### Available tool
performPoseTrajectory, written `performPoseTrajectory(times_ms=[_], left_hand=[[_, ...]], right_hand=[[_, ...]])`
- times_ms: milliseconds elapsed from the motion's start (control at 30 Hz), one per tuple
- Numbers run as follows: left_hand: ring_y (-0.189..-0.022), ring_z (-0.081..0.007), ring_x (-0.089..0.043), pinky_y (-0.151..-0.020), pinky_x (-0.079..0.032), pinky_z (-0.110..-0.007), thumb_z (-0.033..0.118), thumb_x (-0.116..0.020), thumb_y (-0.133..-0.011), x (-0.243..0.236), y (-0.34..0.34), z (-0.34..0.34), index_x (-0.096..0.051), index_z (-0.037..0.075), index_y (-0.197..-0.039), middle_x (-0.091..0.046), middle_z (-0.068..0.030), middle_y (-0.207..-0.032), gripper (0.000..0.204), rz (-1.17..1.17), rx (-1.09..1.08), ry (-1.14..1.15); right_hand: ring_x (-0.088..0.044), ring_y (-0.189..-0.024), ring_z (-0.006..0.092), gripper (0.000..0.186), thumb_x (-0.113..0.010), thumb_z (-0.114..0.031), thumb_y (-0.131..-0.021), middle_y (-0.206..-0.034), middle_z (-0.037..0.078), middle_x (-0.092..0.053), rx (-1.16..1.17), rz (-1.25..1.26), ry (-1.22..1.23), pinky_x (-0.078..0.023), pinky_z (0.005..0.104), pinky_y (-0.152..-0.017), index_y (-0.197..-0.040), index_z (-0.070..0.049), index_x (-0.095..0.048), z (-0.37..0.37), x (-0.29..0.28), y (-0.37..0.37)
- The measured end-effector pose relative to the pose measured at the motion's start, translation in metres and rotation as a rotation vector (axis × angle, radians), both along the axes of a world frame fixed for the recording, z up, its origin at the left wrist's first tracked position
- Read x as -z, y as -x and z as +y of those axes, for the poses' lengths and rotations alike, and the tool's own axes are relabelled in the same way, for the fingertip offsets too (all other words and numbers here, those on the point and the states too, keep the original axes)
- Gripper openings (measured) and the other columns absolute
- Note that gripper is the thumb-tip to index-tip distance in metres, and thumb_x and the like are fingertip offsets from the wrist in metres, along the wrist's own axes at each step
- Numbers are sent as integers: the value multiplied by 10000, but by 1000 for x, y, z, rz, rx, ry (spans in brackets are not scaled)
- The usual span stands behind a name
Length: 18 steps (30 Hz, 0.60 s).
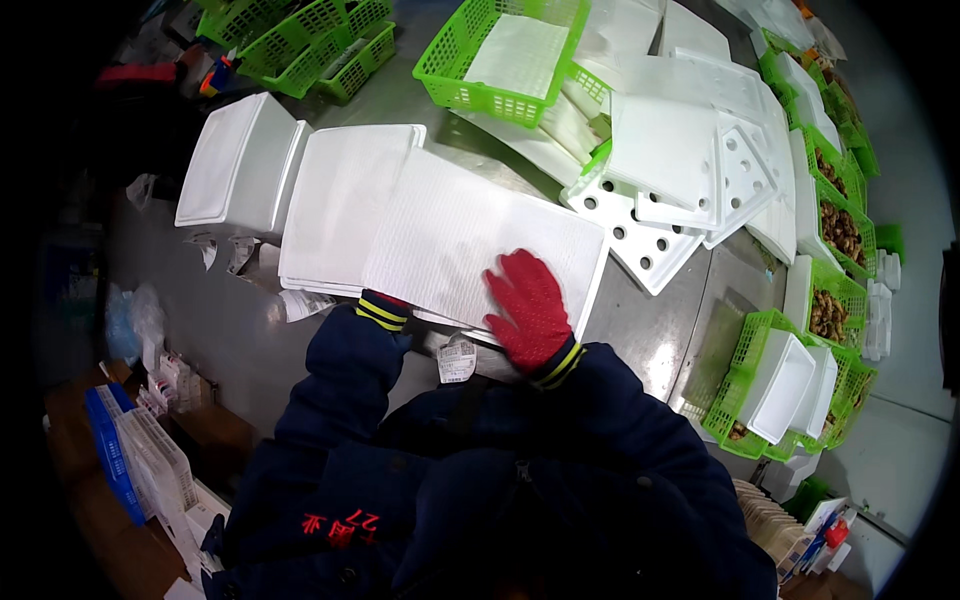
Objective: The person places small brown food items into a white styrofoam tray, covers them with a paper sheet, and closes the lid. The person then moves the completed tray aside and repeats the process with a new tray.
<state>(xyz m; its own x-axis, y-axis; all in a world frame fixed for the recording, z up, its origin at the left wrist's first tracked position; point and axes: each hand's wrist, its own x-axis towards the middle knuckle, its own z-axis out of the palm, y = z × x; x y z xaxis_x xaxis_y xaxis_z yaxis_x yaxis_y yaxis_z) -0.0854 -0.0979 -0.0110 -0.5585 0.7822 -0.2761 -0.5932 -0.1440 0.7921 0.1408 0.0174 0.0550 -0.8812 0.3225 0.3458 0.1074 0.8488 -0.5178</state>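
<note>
My right hand (527, 308), in a red dotted glove, lies palm down with spread fingers on a white ribbed sheet (440, 225). Beneath that sheet, the rim of a white tray or lid (597, 272) shows at its right side. My left hand (392, 297) reaches under the near edge of the white pieces; only a sliver of red glove shows above the cuff, and its fingers are hidden. Another white sheet or lid (335, 190) lies just left, partly covered by the ribbed one. A printed label (457, 361) sits by the table's near edge.
White boxes (225, 160) are stacked at left. Behind stands a green basket (490, 95) with a white sheet inside. Perforated white panels (640, 235) overlap to the right. Green baskets (760, 345) line the right side, several with brown produce. More green baskets (300, 45) stand far left.
</note>
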Motion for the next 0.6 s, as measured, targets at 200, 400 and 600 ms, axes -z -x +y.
performPoseTrajectory(times_ms=[200,400,600], left_hand=[[-1091,-247,-616,-916,-518,-352,132,-556,-946,-34,-7,0,-497,-16,-1294,-616,-157,-1211,383,337,181,33],[-1030,-230,-638,-861,-535,-340,157,-540,-958,-67,-28,18,-555,11,-1215,-649,-158,-1127,295,-634,372,-353],[-730,-89,-519,-687,-449,-248,126,-627,-901,-87,-82,49,-583,28,-1026,-590,-32,-816,165,769,316,301]], right_hand=[[-256,-1381,430,696,-622,-464,-827,-1488,213,-313,204,-336,-197,-194,616,-1089,-1411,-136,-433,20,43,2],[-245,-1391,422,691,-614,-485,-832,-1485,211,-321,197,-312,-164,-178,617,-1097,-1408,-145,-441,21,45,1],[-540,-1187,264,621,-591,-311,-932,-1309,124,-539,420,269,1152,-457,367,-954,-1463,-112,-339,28,8,-36]])
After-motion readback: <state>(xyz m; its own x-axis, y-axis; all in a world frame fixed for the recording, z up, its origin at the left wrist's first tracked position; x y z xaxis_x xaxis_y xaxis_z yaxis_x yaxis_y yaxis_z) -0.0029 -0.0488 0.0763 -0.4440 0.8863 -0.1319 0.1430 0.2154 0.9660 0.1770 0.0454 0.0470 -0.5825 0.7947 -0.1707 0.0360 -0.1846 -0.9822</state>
